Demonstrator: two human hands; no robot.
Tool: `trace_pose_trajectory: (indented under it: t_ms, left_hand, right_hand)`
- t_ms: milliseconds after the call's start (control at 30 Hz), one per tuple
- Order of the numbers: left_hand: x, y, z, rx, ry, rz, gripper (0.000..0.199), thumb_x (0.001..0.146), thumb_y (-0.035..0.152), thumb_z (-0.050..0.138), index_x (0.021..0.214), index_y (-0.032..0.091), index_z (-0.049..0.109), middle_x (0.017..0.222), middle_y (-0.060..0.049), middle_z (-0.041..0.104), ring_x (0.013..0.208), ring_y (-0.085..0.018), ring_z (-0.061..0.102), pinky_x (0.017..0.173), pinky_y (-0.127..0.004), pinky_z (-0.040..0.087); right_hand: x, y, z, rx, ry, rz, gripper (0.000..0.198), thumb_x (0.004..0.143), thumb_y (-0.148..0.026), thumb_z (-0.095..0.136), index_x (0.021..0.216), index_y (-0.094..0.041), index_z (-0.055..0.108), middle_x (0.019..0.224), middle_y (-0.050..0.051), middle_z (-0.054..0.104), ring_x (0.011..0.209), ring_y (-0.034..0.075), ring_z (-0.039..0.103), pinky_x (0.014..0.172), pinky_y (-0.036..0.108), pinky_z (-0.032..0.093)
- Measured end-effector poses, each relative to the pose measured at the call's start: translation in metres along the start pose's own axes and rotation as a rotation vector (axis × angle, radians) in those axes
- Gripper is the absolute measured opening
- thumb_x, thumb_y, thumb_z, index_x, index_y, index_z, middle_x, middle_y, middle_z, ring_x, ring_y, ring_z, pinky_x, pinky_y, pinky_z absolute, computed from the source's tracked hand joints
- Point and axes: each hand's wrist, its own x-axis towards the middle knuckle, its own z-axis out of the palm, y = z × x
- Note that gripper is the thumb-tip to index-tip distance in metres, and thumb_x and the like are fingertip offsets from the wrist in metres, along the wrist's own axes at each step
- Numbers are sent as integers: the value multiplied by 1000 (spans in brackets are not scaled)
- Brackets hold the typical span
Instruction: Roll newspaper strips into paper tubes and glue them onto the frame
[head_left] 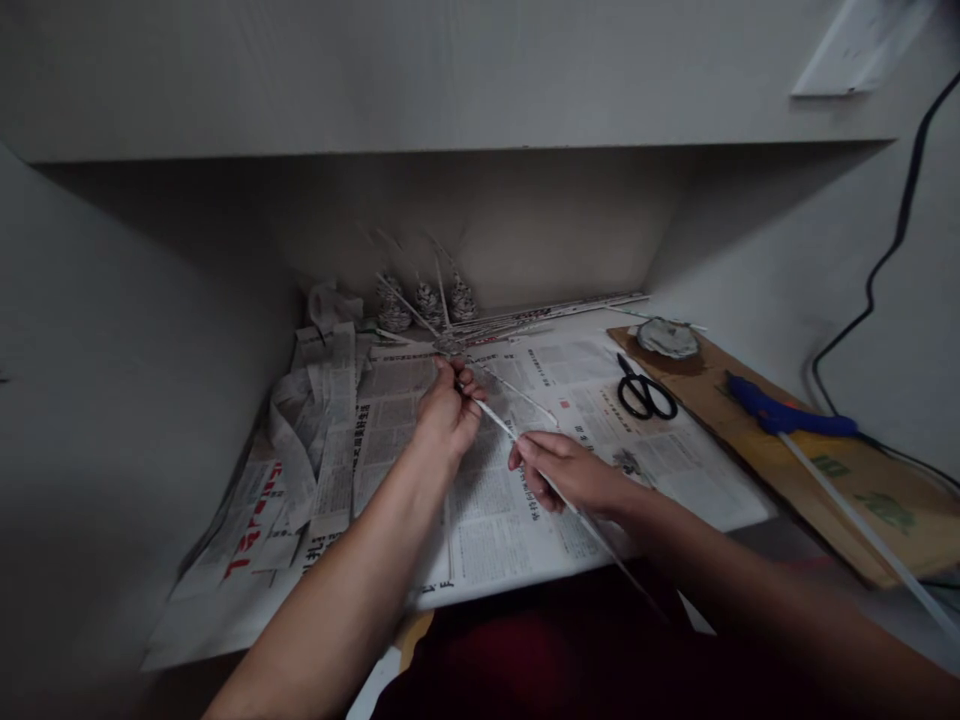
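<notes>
My left hand (448, 405) is closed, pinching a small piece of woven paper sticks (450, 346) at its near side. Thin sticks spread out from that piece, some upward and one down to the right. A long rolled newspaper stick (495, 418) runs from my left fingers to my right hand (559, 468), whose fingers are wrapped round it. The stick's far end passes beneath the right hand toward my lap. Exactly how the stick joins the woven piece is hidden by the left fingers.
Newspaper sheets (487, 540) cover the table. Paper strips (300, 430) lie left. Three woven cones (427, 302) and a bundle of paper sticks (555, 312) sit behind. Black scissors (646, 396), cardboard (847, 500), a blue glue gun (787, 408) and a roundish grey piece (667, 338) are right.
</notes>
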Motion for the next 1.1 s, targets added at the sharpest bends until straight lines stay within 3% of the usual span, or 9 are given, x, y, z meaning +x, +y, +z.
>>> trace_pose_trajectory:
  t_ms: [100,233,300,500,633,700,900,1033,1100]
  left_hand:
    - [-1,-1,0,31,9,-5,31,92,36,39,71,15,48,53,5,35,40,-5,33,39,-16,31]
    - [-3,0,1,0,-28,-26,33,93,35,37,68,15,46,51,6,30,38,-5,28,37,-15,25]
    - [-3,-1,1,1,-45,-29,33,93,35,37,69,15,47,52,6,31,39,-5,30,38,-15,26]
    - [-1,-3,0,49,-15,-5,32,93,34,37,69,15,48,54,3,38,42,-7,35,41,-17,32]
    - [-1,-3,0,13,-54,-29,33,93,32,36,67,15,47,53,4,35,42,-6,34,41,-17,31]
    - [-1,-3,0,11,-76,-35,33,93,32,36,67,15,47,53,4,34,42,-6,34,41,-17,30]
    - [-1,-4,-1,41,-30,-33,33,92,35,38,67,16,45,53,5,33,41,-6,33,40,-17,30]
    - [-2,-5,0,5,-71,-49,32,91,37,39,68,16,45,51,7,28,39,-5,30,39,-16,28]
    - [-3,-5,0,10,-88,-43,32,92,37,39,69,16,45,52,6,30,40,-5,32,40,-16,30]
  right_hand:
    - [4,-2,4,-146,135,-92,31,88,-47,45,79,-18,52,57,-4,45,47,7,41,46,20,32]
    - [5,1,6,270,-114,94,35,91,-53,34,80,-21,43,47,-9,28,35,7,27,37,20,25]
    - [6,1,5,362,-175,110,35,90,-53,34,83,-21,43,49,-9,29,35,8,29,36,21,26]
    - [16,-4,4,-81,123,-122,31,86,-47,51,76,-18,52,57,-3,46,47,8,42,45,20,31]
    - [18,-3,3,291,-126,48,33,90,-51,37,78,-21,45,46,-9,27,37,8,26,38,21,25]
    - [19,-3,2,380,-209,94,33,91,-52,34,82,-21,44,47,-9,27,35,9,27,37,22,26]
    - [27,-7,7,-21,118,-125,30,86,-46,51,74,-18,50,57,-3,46,47,8,40,45,21,30]
    - [31,-7,9,385,-147,45,31,89,-49,41,78,-21,44,46,-9,28,36,8,27,37,21,25]
    - [32,-7,9,464,-178,62,31,88,-49,43,78,-20,44,45,-10,28,34,8,27,36,20,25]
